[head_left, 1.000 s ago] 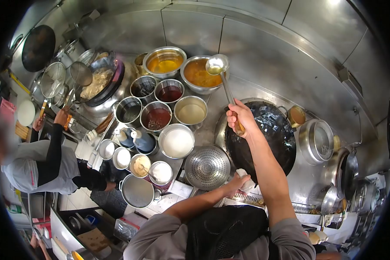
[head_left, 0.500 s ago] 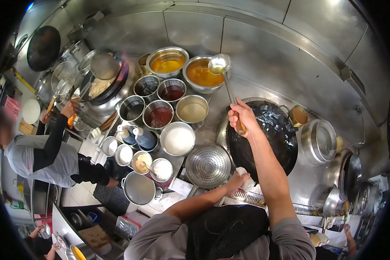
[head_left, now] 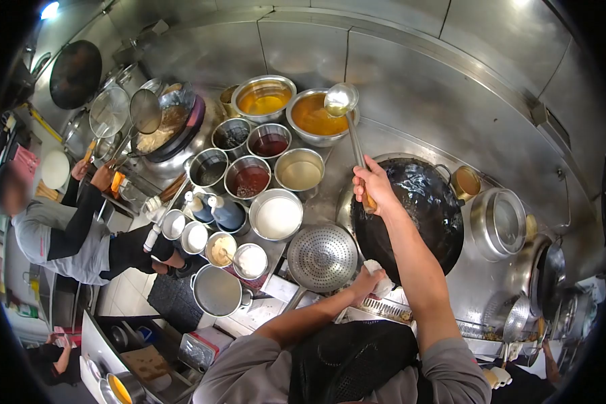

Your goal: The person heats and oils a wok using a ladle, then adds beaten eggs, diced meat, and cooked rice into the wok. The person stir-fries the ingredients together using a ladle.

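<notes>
My right hand (head_left: 374, 185) is wrapped round the wooden end of a metal ladle (head_left: 342, 99). The ladle's bowl is over the right edge of a steel bowl of orange liquid (head_left: 313, 116). My left hand (head_left: 365, 281) grips a white cloth (head_left: 382, 283) at the near rim of a large black wok (head_left: 411, 215), whose inside looks wet and shiny. A perforated strainer (head_left: 322, 257) lies just left of the wok. Beside the orange liquid stands another bowl of yellow liquid (head_left: 262, 99).
Pots of sauces and powders, such as a white one (head_left: 275, 214), fill the counter's left part. A co-worker (head_left: 74, 236) at the far left holds a strainer (head_left: 110, 111) near another wok (head_left: 168, 124). Steel pans (head_left: 499, 222) stand to the right.
The ladle has barely moved, staying over the orange liquid's edge. The co-worker's strainers have shifted above their wok. The pots at left appear slightly further right in view.
</notes>
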`<state>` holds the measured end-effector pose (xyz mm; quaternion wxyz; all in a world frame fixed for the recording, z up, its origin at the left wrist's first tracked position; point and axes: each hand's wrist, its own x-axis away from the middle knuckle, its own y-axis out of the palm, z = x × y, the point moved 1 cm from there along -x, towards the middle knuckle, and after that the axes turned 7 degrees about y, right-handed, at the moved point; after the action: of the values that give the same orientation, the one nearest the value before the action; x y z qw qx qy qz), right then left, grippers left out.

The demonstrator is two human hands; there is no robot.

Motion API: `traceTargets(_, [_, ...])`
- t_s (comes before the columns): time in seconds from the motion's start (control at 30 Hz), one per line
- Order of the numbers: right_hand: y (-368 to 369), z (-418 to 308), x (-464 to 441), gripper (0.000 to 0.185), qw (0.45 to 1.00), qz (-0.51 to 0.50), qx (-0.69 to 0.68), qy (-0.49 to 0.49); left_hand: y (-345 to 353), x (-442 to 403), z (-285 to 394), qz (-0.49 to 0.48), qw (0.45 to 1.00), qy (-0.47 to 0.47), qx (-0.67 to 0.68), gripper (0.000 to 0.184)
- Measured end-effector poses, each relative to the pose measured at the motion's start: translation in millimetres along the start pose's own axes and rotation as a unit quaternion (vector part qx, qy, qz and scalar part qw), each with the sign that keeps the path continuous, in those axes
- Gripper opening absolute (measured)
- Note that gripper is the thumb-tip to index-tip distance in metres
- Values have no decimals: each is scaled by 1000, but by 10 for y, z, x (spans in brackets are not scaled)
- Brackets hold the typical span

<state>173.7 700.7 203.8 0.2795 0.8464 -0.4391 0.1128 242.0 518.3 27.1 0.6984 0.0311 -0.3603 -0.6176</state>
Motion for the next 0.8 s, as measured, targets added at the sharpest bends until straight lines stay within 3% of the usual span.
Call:
traceTargets(0.1, [-90, 3, 35, 67, 1000, -2, 15, -3, 24, -35, -103, 9, 1000, 20, -5, 31])
traceTargets(0.3, [-652, -38, 623, 61, 985, -114, -127, 10, 238, -86, -310, 60, 997, 14, -44, 35])
traceTargets(0.33, [-769, -67, 818, 60, 985, -112, -128, 14, 195, -117, -322, 26, 999, -5, -44, 58])
traceTargets(0.37, [-901, -73, 1028, 60, 985, -111, -130, 19, 177, -121, -369, 27, 999, -5, -43, 58])
traceTargets(0.43, [-1221, -50, 1410, 56, 986, -106, -124, 26, 205, -15, -304, 65, 997, 20, -31, 59])
traceTargets(0.5, [-1541, 29, 1742, 54, 992, -87, -88, 13, 167, 40, -431, 192, 979, 74, -1, 43])
traceTargets(0.57, [-2008, 169, 1967, 60, 994, -91, -51, 12, 132, 375, -309, 214, 966, 142, 18, 44])
traceTargets(0.63, [-2331, 295, 2160, 61, 998, -26, -30, 39, -71, 618, -375, 305, 941, 145, -8, 45])
traceTargets(0.67, [-2481, 378, 2268, 62, 999, -13, -10, 37, -230, 749, -449, 313, 938, 145, -23, 61])
traceTargets(0.77, [-2910, 619, 2482, 62, 998, -12, 54, 24, -409, 1190, -516, 342, 928, 147, -8, 63])
traceTargets(0.8, [-2972, 655, 2585, 62, 992, 33, 121, 31, -512, 1272, -604, 360, 922, 138, -14, 63])
